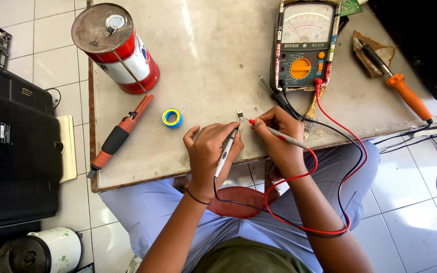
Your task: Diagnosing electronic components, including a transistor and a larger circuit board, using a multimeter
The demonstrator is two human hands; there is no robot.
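Head view. Person seated at a pale table [203, 60]. Left hand [211, 151] has its grip clamped on a black-leaded test probe [226, 151], held pen-fashion, tip pointing up toward a small black component [240, 115] lying on the table just beyond the fingertips. Right hand [274, 134] has its grip clamped on the red-tipped probe [279, 134], whose point meets the component at its lower right. Whether the black probe's tip actually touches the part: cannot tell. Red and black leads loop over the lap and run up to an analogue multimeter [304, 43] at the table's far edge. Also on the table: red-and-white tin can [117, 48] far left, orange-black desoldering pump [120, 134], blue-yellow solder reel [172, 118], orange-handled soldering iron [403, 88] at right, well apart from both hands
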